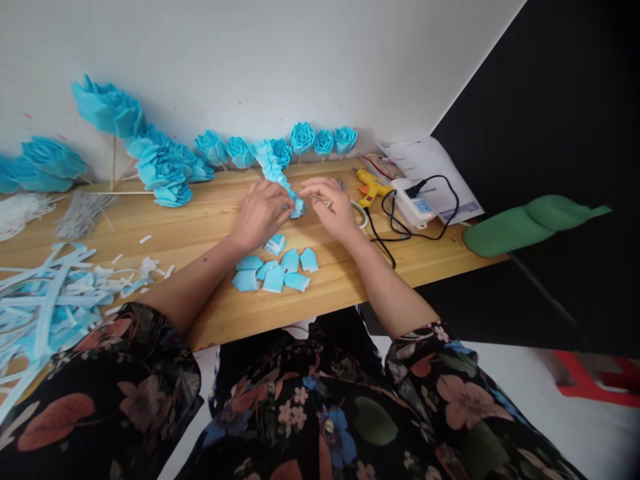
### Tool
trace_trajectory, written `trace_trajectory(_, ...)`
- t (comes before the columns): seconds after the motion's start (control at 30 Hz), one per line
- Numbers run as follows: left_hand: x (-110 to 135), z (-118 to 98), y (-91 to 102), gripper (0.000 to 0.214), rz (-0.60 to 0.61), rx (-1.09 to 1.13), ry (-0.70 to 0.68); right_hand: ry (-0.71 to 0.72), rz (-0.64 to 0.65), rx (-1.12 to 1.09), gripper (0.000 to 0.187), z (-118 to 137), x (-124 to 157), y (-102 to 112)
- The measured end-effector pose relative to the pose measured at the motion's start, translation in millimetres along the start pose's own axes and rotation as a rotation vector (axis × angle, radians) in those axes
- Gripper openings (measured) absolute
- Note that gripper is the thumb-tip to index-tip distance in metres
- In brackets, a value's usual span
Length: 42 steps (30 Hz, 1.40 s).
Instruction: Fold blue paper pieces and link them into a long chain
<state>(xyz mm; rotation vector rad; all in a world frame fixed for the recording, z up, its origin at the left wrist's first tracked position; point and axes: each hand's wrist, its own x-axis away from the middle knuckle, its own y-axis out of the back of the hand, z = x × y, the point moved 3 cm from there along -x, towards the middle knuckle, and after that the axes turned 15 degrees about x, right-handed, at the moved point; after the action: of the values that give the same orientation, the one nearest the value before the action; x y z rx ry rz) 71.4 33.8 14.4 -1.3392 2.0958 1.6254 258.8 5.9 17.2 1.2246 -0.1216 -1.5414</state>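
Note:
My left hand [261, 212] is closed, pinching the near end of a long strip of folded blue ribbon petals [274, 168] that trails back toward the wall. My right hand [334, 207] is closed beside it, fingertips meeting the left hand's at a blue petal [298, 207]. Several loose folded blue petals [275, 270] lie on the wooden table [210, 220] just in front of both hands.
Finished blue ribbon roses on sticks [165, 163] lean along the wall. Blue and white ribbon scraps [50, 293] pile at the left. A yellow glue gun [369, 185], a white power strip [417, 203] with black cable, papers and a green object [525, 223] sit at the right.

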Motion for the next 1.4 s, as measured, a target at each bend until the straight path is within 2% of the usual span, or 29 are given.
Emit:
trace_trajectory(0.1,-0.2,-0.5,1.2,0.015,-0.017,0.005,0.007,-0.171,0.054,-0.167,0.034,-9.1,-0.4,-4.0)
trace_trajectory(0.2,-0.2,-0.9,1.7,0.014,-0.024,0.004,0.014,-0.313,0.166,-0.343,0.043,-18.4,0.5,-13.0)
trace_trajectory(0.37,-0.6,-0.7,0.5,0.013,0.024,0.033,0.065,-0.412,0.266,-0.445,0.049,-20.9,3.4,-19.0)
trace_trajectory(0.5,-1.1,-0.7,-0.2,0.014,0.040,0.042,0.045,-0.418,0.238,-0.434,0.046,-20.8,3.8,-19.5)
trace_trajectory(0.8,-1.5,-6.8,3.1,0.021,0.036,-0.020,-0.075,-0.372,0.196,-0.241,0.039,-16.5,2.9,-17.6)
trace_trajectory(0.97,-2.9,-9.4,5.0,0.028,0.099,0.007,-0.066,-0.359,0.200,-0.230,0.039,-17.0,2.5,-18.2)
trace_trajectory(1.1,-2.9,-6.5,6.4,0.029,0.067,0.013,-0.078,-0.363,0.200,-0.264,0.039,-17.1,2.5,-19.1)
trace_trajectory(1.3,-1.7,-5.2,5.4,0.026,0.116,0.030,-0.163,-0.354,0.208,-0.249,0.037,-12.5,1.5,-17.2)
trace_trajectory(1.4,-1.8,-4.7,4.4,0.027,0.150,0.041,-0.125,-0.339,0.197,-0.266,0.037,-12.2,1.4,-17.8)
